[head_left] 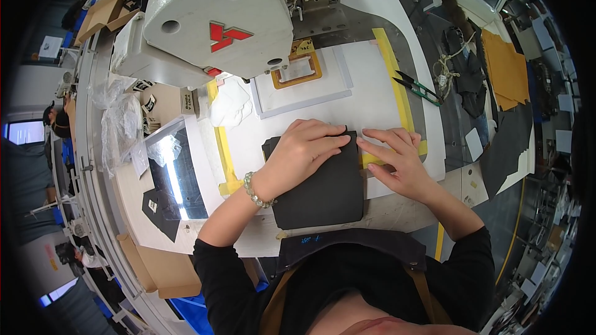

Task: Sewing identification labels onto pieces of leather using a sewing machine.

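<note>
A black, roughly rectangular stack of flat panels (320, 201) lies at the near edge of the white work board. My left hand (304, 152) rests across its upper part, fingers stretched toward the top right corner. Part of the stack's upper left side is hidden under that hand. To the right, my right hand (397, 161) has its fingers spread and bent, the tips close to the stack's right edge; whether they touch it I cannot tell. Beyond my hands, a clear plastic frame (304, 111) and a small amber-coloured frame (320, 68) lie on the white sheet (379, 96).
A white sewing machine head (217, 18) overhangs the far left. Thread snips (419, 89) lie on the right, near a yellow tape strip (397, 80) and black scraps (472, 84). White cloth (231, 104), a glossy dark plate (177, 177) and an open carton (158, 267) are at left.
</note>
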### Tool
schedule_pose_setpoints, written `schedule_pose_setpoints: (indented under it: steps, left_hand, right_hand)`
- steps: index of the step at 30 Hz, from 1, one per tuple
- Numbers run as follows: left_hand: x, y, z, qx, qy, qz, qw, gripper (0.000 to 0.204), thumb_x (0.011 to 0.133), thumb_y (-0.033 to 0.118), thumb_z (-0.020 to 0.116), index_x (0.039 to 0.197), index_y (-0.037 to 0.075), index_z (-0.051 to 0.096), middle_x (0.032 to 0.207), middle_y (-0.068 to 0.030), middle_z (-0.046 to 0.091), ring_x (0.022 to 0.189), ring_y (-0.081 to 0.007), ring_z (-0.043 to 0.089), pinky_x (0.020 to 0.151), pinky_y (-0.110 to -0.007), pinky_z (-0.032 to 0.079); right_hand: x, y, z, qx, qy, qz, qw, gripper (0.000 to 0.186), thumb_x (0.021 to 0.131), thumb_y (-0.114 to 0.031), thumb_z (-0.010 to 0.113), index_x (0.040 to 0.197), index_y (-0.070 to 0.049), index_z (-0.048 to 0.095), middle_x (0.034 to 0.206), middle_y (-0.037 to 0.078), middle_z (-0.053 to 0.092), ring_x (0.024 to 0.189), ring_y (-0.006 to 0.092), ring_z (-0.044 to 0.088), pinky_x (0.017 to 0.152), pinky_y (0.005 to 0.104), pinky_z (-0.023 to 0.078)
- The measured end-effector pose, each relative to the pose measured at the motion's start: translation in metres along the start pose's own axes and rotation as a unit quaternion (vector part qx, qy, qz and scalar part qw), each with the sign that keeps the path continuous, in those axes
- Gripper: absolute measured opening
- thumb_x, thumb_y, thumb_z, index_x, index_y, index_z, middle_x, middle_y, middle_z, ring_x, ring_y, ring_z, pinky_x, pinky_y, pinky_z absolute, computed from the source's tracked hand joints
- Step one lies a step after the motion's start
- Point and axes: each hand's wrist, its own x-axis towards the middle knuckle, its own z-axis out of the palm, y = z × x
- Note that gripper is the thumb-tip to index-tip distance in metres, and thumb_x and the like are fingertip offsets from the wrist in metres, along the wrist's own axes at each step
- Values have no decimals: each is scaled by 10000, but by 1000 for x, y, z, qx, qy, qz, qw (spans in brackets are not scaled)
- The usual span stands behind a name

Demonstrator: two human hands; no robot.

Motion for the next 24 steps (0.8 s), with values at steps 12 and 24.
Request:
schedule_pose_setpoints:
  steps: [12, 24]
  left_hand:
    - [2, 0, 0, -6, 3, -3, 1000, 314, 764, 71, 750, 1076, 56, 719, 1021, -69, 695, 908, -227, 643, 853, -343, 483]
    - [2, 2, 1, -2, 1, -1, 1000, 291, 765, 78, 752, 1055, 63, 726, 1057, -64, 699, 923, -231, 644, 868, -346, 481]
  right_hand:
    - [0, 1, 1, 4, 5, 0, 1000, 565, 733, -104, 702, 1289, -166, 620, 1278, 26, 585, 1038, 177, 523, 870, 349, 264]
    - [-1, 1, 1, 4, 0, 3, 1000, 565, 741, -112, 702, 1297, -159, 612, 1285, 20, 581, 1053, 179, 519, 877, 346, 268]
